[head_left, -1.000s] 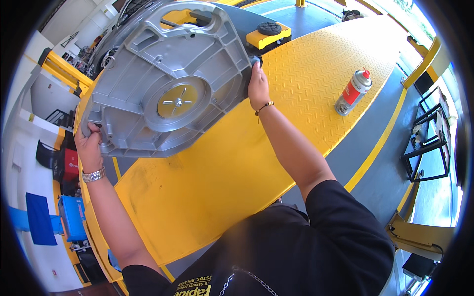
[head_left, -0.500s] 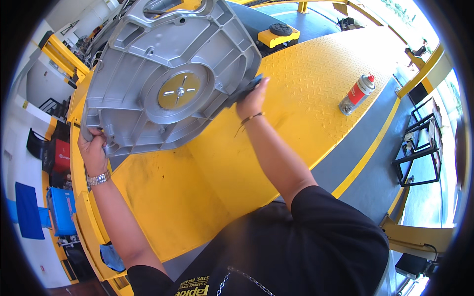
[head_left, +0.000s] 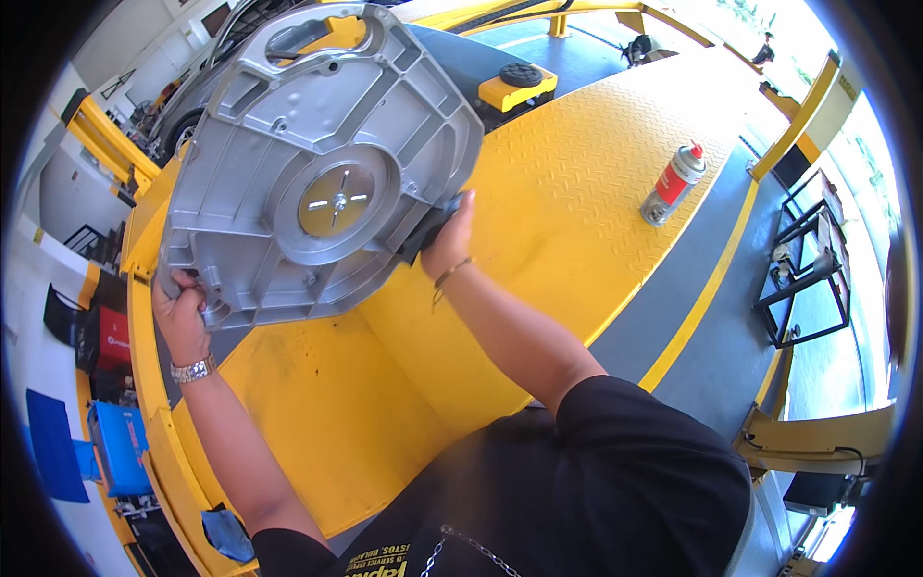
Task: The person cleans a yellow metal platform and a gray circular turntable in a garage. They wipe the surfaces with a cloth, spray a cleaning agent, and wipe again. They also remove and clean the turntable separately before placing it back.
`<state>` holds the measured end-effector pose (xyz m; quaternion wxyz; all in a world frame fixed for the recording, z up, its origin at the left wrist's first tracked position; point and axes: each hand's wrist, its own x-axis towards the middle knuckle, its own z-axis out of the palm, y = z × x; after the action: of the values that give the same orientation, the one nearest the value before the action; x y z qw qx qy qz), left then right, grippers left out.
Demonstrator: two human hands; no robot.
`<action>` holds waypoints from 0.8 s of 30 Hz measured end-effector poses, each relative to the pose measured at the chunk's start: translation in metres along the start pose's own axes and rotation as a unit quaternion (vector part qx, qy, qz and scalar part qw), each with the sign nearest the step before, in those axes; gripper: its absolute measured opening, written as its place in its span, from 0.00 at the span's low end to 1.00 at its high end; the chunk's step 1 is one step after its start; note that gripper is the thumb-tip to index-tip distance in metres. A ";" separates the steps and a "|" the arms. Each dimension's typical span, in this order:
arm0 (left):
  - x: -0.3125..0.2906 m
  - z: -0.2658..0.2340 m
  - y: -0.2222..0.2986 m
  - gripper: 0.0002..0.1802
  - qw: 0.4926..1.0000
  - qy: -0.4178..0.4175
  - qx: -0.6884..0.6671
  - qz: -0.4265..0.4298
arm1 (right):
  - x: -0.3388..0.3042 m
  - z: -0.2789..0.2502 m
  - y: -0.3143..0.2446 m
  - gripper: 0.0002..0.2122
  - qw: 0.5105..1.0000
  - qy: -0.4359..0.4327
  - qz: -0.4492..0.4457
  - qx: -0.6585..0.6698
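A large silver ribbed cover [head_left: 240, 192], rigid and many-sided, is held up and tilted in front of me. At its middle is a round recess with a shiny metal disc [head_left: 336, 202]. My left hand [head_left: 183, 313] is closed round its lower left corner, thumb on the front and the other fingers partly hidden. Beside the cover's right edge, my right hand [head_left: 450, 240] is closed on a dark, flat, cloth-like piece [head_left: 423, 231]. The piece overlaps the cover's lower right rim; whether it presses on it cannot be told.
A yellow platform with a tread-plate top [head_left: 596, 144] lies beneath and beyond. On its right side stands a red and silver spray can [head_left: 673, 185]. Farther back is a yellow block with a round black pad [head_left: 519, 87]. A black metal frame [head_left: 803, 274] stands right; a car [head_left: 183, 120] is back left.
My right hand and the dark piece have moved left and down along the cover's right edge. The left hand keeps its hold on the corner. The whole view has shifted slightly.
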<state>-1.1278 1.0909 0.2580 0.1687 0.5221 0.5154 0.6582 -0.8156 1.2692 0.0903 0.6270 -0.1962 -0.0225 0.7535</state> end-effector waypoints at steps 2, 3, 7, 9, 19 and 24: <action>-0.004 -0.003 -0.003 0.12 1.000 0.013 -0.007 -0.013 | 0.007 0.030 -0.056 0.35 0.998 -0.031 -0.051 -0.017; -0.002 0.006 -0.006 0.12 1.000 0.017 -0.016 -0.013 | 0.023 0.032 -0.075 0.36 0.989 -0.024 -0.111 -0.094; -0.014 0.012 -0.011 0.13 0.999 0.023 -0.022 -0.009 | 0.041 0.046 -0.116 0.37 0.897 0.011 -0.239 -0.371; -0.015 0.022 -0.007 0.12 1.000 0.014 -0.017 -0.013 | 0.047 0.052 -0.132 0.35 0.842 0.024 -0.329 -0.428; 0.006 0.065 0.047 0.07 0.995 -0.049 0.091 0.010 | -0.016 0.168 -0.189 0.32 0.636 -0.219 -0.435 -0.598; 0.030 0.088 0.060 0.07 0.991 -0.109 0.072 0.040 | -0.031 0.165 -0.197 0.28 0.694 -0.171 -0.446 -0.539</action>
<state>-1.0448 1.1331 0.3182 0.1591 0.6216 0.5186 0.5651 -0.6805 1.3168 0.3053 0.6614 -0.3349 -0.6166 0.2650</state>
